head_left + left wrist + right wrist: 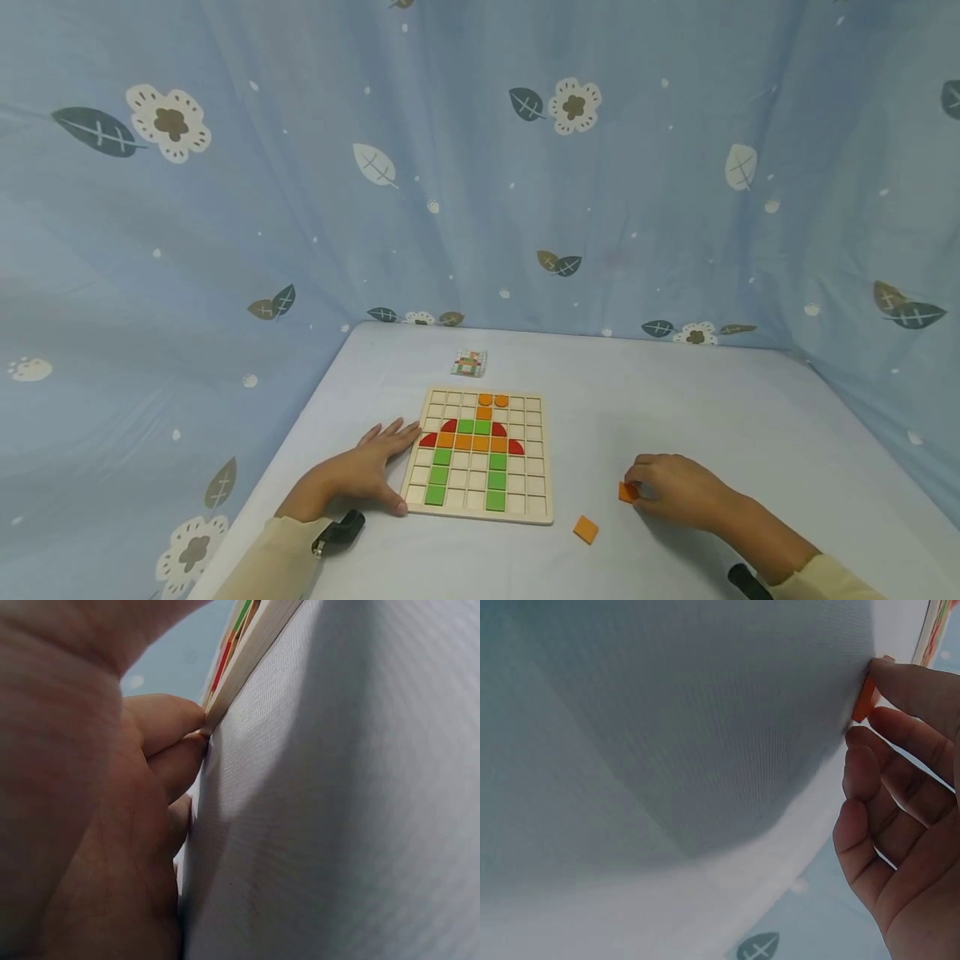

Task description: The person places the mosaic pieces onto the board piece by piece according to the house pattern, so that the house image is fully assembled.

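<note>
A wooden grid board (534, 481) lies on the table, bearing orange, green and red flat pieces set out as a figure. My left hand (366, 469) rests at the board's left side, fingers stretched out and touching its edge, the thumb by the near left corner. To the right of the board, my right hand (681, 492) pinches an orange square tile (627, 493) between thumb and forefinger, low at the table surface. In the right wrist view the same orange tile (864, 699) stands edge-on between the fingertips. A second orange tile (586, 530) lies loose between that hand and the board.
Beyond the board's far edge lies a small picture card (469, 363) showing a coloured figure on a grid. White cloth covers the table (660, 392). A blue curtain (480, 208) with leaves and flowers hangs behind it and along the sides.
</note>
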Demonstrator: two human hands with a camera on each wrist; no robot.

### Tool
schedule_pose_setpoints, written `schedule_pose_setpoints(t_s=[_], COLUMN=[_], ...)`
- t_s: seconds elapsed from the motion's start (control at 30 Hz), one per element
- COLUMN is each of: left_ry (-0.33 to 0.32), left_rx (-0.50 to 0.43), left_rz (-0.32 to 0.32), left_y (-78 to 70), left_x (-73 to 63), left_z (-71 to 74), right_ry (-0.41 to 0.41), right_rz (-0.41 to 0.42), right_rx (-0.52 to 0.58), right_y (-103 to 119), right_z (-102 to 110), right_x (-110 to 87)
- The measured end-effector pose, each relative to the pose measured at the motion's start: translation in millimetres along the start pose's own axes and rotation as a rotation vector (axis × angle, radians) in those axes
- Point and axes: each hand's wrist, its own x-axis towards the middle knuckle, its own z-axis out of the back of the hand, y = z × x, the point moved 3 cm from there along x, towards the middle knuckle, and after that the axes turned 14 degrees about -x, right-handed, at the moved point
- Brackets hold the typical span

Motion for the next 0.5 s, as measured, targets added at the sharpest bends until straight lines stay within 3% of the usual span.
schedule_pose_setpoints(t_s=[0.5], left_ry=[0.005], left_rx=[-0.013], left_rz=[0.007], left_y=[-4.1], left_x=[-2.1], left_z=[2.3], right_ry=[-0.024], right_rz=[0.009], right_rx=[0.010], right_y=[8.0], right_z=[0.9], right_x=[2.3])
